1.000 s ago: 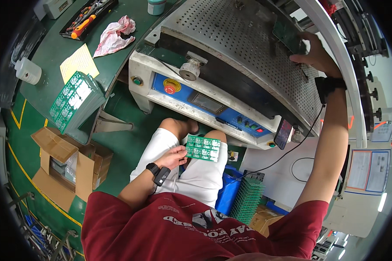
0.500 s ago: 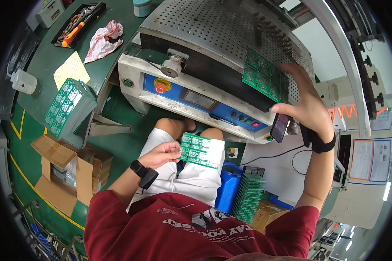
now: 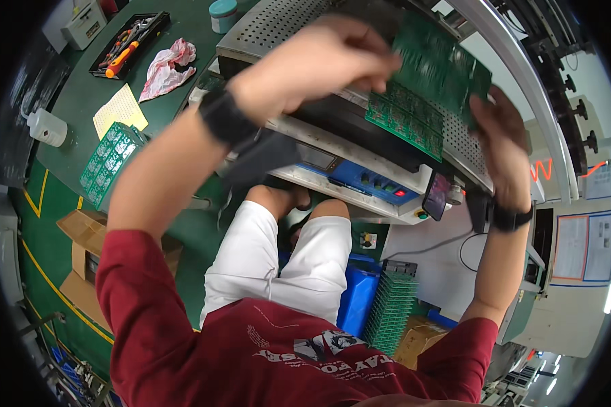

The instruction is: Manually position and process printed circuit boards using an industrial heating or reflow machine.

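Note:
Over the perforated metal plate [image 3: 268,30] of the machine, a green circuit board [image 3: 441,64] is held tilted and blurred between my hands. My left hand [image 3: 332,61] reaches across from the left, its fingers closed at the board's left edge. At the opposite end, my right hand [image 3: 506,139] pinches the board between thumb and fingers. Just below it, a second green circuit board [image 3: 407,122] lies along the front edge of the plate. My left forearm covers part of the machine's front.
On the green table stand a stack of circuit boards [image 3: 108,163], a yellow sheet [image 3: 119,110], a crumpled cloth [image 3: 170,71], a tool tray [image 3: 130,44] and a white bottle [image 3: 46,127]. A phone [image 3: 437,195] sits at the machine's front corner. Racked boards [image 3: 391,305] stand beside a blue bin [image 3: 358,288].
My left hand has risen from above my lap to the machine plate. My right hand has moved slightly right and now grips a board. The board over my lap is gone from there.

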{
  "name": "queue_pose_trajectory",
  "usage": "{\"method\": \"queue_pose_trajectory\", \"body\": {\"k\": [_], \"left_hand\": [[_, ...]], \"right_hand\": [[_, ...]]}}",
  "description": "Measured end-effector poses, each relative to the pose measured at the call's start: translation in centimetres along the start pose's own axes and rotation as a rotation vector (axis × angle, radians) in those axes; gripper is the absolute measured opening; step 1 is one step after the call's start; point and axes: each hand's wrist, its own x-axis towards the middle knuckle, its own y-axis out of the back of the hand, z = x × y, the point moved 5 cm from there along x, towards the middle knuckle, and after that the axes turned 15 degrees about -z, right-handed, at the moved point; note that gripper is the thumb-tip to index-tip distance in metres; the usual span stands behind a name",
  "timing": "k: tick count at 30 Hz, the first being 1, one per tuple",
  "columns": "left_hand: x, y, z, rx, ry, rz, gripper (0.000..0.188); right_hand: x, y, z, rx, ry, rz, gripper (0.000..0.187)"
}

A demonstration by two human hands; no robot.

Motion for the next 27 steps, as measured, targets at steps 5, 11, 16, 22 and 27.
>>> {"method": "queue_pose_trajectory", "body": {"k": [5, 11, 16, 22, 27], "left_hand": [[10.7, 4.8, -0.5, 0.601, -0.110, 0.063, 0.035], [13.6, 5.5, -2.9, 0.830, -0.064, 0.100, 0.037], [10.8, 2.2, 0.1, 1.174, 0.045, 0.255, 0.036], [12.7, 4.5, -2.0, 0.870, 0.016, 0.072, 0.035], [13.3, 4.7, -3.5, 0.996, 0.039, 0.120, 0.032]], "right_hand": [[7.3, 4.9, 2.9, -0.103, 0.015, 0.009, 0.053], [10.3, 5.1, 4.8, -0.345, -0.096, 0.029, 0.067], [10.5, 5.5, 5.1, -0.528, -0.133, -0.018, 0.070], [10.8, 5.3, 5.2, -0.555, -0.152, 0.006, 0.067], [11.4, 5.0, 5.1, -0.743, -0.240, -0.024, 0.063]]}}
